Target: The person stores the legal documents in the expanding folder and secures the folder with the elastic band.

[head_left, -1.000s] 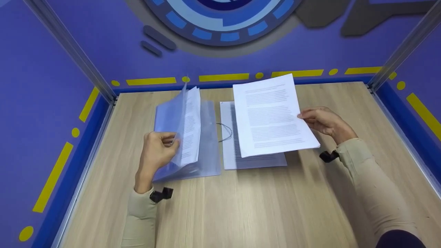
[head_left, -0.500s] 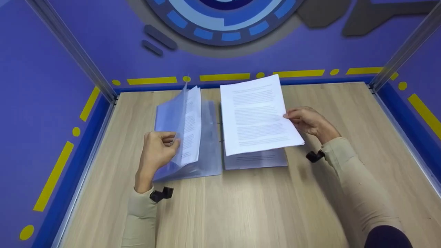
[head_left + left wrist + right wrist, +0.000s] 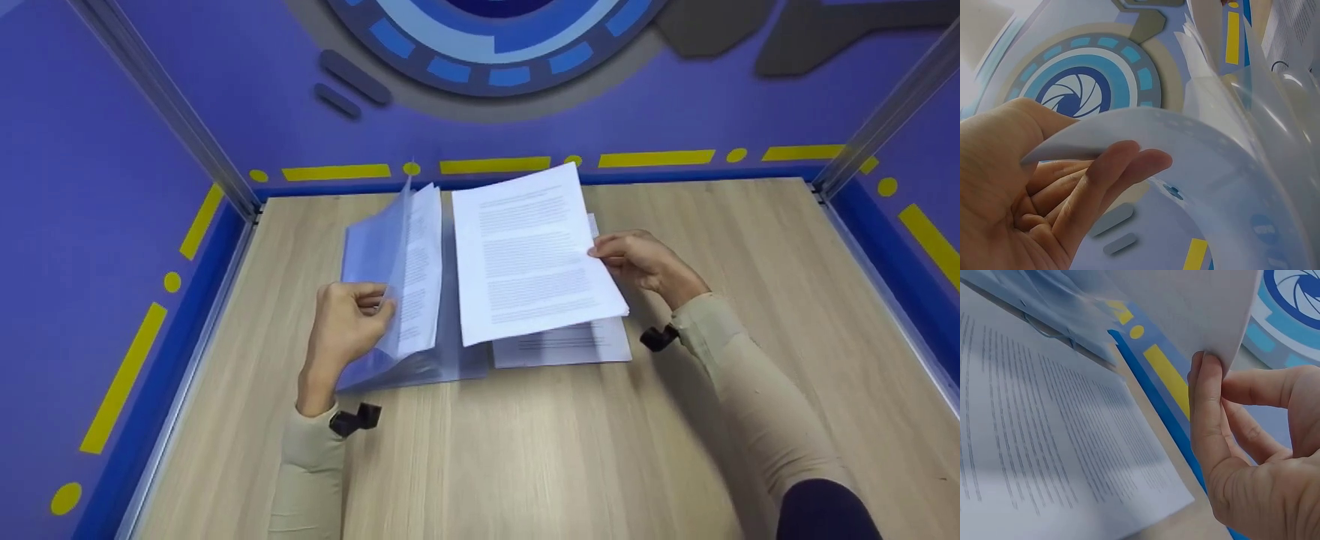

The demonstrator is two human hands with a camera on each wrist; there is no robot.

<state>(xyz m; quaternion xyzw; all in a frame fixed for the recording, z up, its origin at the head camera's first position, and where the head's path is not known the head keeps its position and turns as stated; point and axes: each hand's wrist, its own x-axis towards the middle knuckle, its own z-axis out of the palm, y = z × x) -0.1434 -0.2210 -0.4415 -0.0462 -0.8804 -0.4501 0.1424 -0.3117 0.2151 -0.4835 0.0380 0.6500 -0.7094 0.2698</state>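
My left hand [image 3: 349, 322] pinches the raised clear cover of a translucent folder [image 3: 367, 240] between thumb and fingers; the left wrist view shows that plastic sheet [image 3: 1185, 135] bending over the fingers. Inside the folder, printed pages [image 3: 421, 270] stand tilted up behind the cover. With thumb and fingertips, my right hand [image 3: 649, 262] grips the right edge of a thin stack of printed paper [image 3: 525, 255], held in the air just right of the folder. Under it, another printed sheet [image 3: 562, 346] lies on the table, partly hidden; its text also fills the right wrist view [image 3: 1044, 422].
The wooden table [image 3: 525, 457] is bounded by blue-purple panels [image 3: 67, 187] with yellow marks and metal corner posts. A thin dark cord [image 3: 1044, 331] loops near the folder's edge in the right wrist view.
My right hand has carried the paper stack leftward, from above the lying sheet to the folder's right part. The left hand keeps its hold on the cover, nearly still.
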